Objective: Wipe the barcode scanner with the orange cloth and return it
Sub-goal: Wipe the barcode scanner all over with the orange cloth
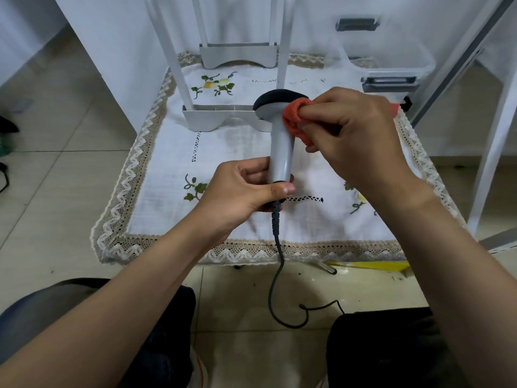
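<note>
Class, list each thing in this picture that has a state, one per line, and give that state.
barcode scanner: lifted off the table, held upright
orange cloth: bunched, pressed against the scanner's neck
left hand: closed round the handle's base
right hand: closed on the cloth
cable: hanging slack to the floor

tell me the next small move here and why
Probably slide the orange cloth down the grey handle of the scanner. The right hand presses it just under the head, while the left hand grips the base, so the handle between looks unwiped.

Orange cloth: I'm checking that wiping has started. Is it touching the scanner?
Touching. The head view shows the orange cloth, bunched in the right hand, pressed against the scanner neck.
</note>
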Motion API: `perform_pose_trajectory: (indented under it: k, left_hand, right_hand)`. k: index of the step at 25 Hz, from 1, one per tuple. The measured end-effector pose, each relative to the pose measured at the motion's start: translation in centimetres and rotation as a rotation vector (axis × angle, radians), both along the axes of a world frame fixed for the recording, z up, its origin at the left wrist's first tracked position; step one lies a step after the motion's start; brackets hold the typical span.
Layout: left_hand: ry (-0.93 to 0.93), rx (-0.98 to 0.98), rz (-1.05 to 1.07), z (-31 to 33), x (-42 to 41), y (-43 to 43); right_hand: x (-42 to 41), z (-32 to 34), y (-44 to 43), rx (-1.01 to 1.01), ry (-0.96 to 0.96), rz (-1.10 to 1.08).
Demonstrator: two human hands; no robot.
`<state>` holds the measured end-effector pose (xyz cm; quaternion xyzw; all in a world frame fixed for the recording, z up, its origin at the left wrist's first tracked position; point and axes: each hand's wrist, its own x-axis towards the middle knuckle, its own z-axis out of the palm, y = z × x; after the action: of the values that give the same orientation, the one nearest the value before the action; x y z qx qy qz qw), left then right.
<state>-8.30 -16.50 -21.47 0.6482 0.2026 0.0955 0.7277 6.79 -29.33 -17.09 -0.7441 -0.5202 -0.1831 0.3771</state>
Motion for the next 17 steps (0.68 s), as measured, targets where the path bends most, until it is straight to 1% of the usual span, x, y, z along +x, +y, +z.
perform_pose_trajectory:
  k: [3, 5, 8, 10, 13, 15, 17]
  left_hand:
    - [-0.014, 0.084, 0.014, -0.07, 0.07, 0.04]
    - [-0.020, 0.101, 0.036, -0.10, 0.15, 0.11]
    - [-0.020, 0.115, 0.031, -0.14, 0.35, 0.13]
    - [-0.011, 0.126, 0.021, -0.25, 0.48, 0.16]
    - [0.004, 0.149, 0.012, -0.40, 0.55, 0.29]
    - [0.000, 0.154, 0.006, -0.46, 0.59, 0.30]
    - [0.000, 0.168, 0.009, -0.53, 0.56, 0.32]
  right_hand:
    - [-0.06, 0.15, 0.10, -0.056, -0.053, -0.022]
    - [-0.01, 0.45, -0.02, -0.099, -0.048, -0.002]
    - [0.08, 0.49, 0.00, -0.070, -0.046, -0.021]
    - [0.00, 0.34, -0.08, -0.069, -0.013, -0.021]
    - [-0.20, 0.48, -0.41, -0.138, 0.081, 0.039]
    - [-0.13, 0.59, -0.38, -0.116, 0.086, -0.001]
    - [-0.08, 0.80, -0.36, -0.151, 0.095, 0.000]
